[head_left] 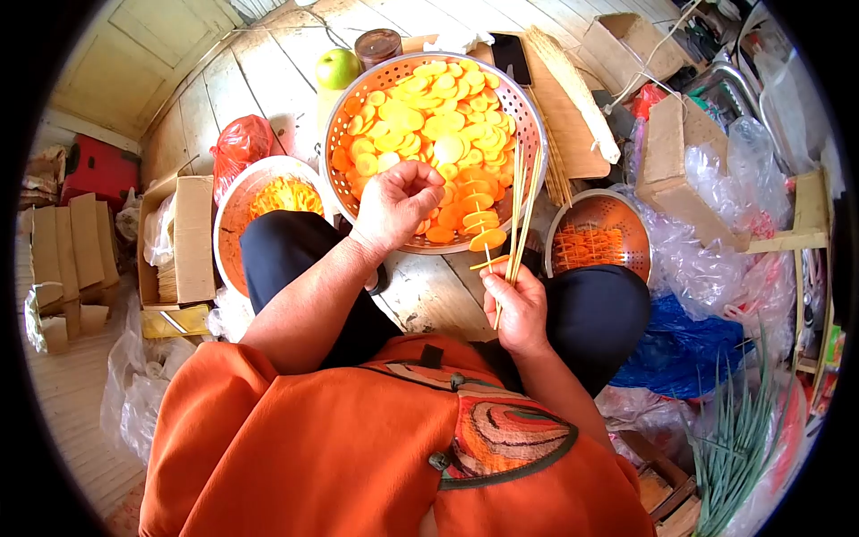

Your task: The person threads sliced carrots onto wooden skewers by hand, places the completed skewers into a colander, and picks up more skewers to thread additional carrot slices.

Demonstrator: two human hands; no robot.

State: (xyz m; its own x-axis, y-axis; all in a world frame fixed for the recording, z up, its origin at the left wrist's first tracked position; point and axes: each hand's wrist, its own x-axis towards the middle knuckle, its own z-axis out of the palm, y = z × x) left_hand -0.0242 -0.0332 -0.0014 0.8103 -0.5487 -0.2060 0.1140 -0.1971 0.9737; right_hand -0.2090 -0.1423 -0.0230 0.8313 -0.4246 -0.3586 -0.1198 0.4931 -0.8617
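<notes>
Above the large metal colander (335, 199) of orange and yellow carrot slices (407, 116) is my left hand (400, 206), its fingers curled together; anything between the fingertips is too small to make out. Lower and to the right, my right hand (519, 309) is closed around several thin wooden skewers (519, 215). One of these skewers carries several spaced carrot slices (488, 238) and overlaps the colander's lower right part in view.
At the left stands a bowl (231, 234) of carrot shreds; at the right, a smaller colander (637, 228) holds orange pieces. Behind are a green apple (337, 69), a jar (378, 46), a phone (511, 58) and a wooden board (582, 134). Cardboard boxes (194, 242) and plastic bags (707, 259) flank my legs.
</notes>
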